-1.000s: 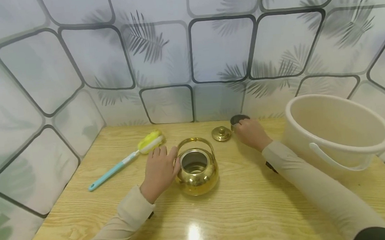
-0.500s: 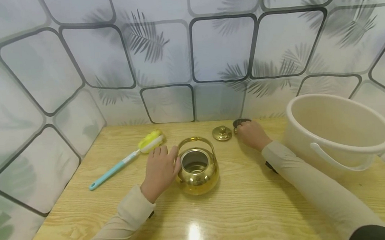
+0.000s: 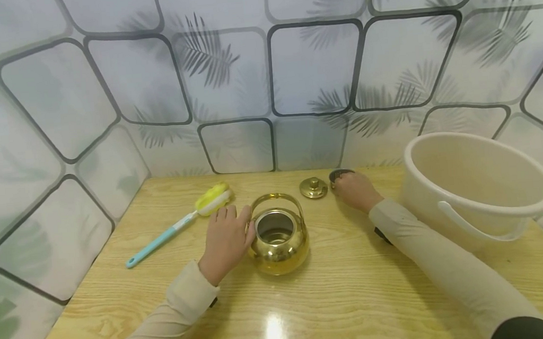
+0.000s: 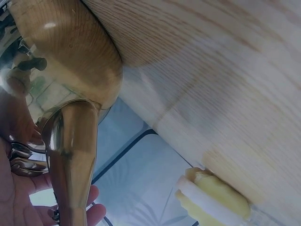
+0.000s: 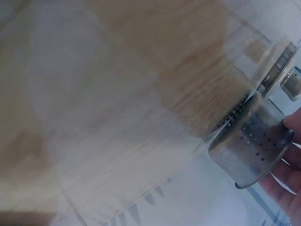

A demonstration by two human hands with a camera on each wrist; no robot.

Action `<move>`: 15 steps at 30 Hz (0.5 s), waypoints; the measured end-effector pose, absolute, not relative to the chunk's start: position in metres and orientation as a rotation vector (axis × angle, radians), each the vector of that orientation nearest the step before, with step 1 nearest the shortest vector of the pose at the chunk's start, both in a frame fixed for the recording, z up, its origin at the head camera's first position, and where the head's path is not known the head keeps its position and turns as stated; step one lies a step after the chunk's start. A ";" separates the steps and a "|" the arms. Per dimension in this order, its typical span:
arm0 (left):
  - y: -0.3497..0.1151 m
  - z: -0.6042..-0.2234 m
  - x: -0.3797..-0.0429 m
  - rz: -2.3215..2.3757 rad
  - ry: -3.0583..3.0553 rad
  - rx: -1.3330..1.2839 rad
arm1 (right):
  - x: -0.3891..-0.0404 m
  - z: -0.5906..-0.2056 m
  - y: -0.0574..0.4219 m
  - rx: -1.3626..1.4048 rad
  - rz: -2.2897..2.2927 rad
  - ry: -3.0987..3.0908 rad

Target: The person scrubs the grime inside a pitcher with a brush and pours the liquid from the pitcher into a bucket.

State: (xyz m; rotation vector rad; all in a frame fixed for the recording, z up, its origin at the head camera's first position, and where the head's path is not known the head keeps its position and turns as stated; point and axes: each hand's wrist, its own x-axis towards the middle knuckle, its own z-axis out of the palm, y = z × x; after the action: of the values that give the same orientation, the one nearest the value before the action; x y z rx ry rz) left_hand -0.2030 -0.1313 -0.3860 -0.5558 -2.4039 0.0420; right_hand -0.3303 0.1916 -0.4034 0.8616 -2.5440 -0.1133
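Observation:
A gold kettle (image 3: 280,254) stands upright and uncovered, its handle raised. At its left side my left hand (image 3: 226,242) holds the spout (image 4: 73,155), with fingertips showing beyond it in the left wrist view. Near the back edge my right hand (image 3: 356,190) grips a metal strainer (image 5: 254,141) with small holes; in the head view the hand covers most of it. Thumb and fingers lie on the strainer's side in the right wrist view, and its base appears to touch the table. Just left of the strainer lies the gold kettle lid (image 3: 313,188), knob up.
A blue-handled brush (image 3: 160,243) with a yellow sponge head (image 3: 212,198) lies left of the kettle. At the right a large cream bucket (image 3: 477,222) stands beside my right forearm. A patterned wall (image 3: 236,145) borders the wooden table (image 3: 358,295) behind and at both sides.
My right hand and the strainer have shifted slightly right and down in the head view. The left hand and the kettle look still.

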 end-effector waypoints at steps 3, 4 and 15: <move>-0.131 -0.386 -0.203 0.043 -2.406 -0.553 | -0.329 -0.403 0.192 0.853 -0.104 -2.577; -0.131 -0.386 -0.203 0.044 -2.407 -0.551 | -0.329 -0.403 0.192 0.850 -0.101 -2.589; -0.131 -0.386 -0.202 0.021 -2.399 -0.553 | -0.326 -0.401 0.194 0.861 -0.124 -2.629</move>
State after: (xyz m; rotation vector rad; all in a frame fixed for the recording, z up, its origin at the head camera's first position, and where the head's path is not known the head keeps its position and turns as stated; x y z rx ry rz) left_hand -0.2024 -0.1309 -0.3857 -0.5528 -2.3987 0.0211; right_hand -0.3262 0.1944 -0.4012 0.8605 -2.6288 -0.1236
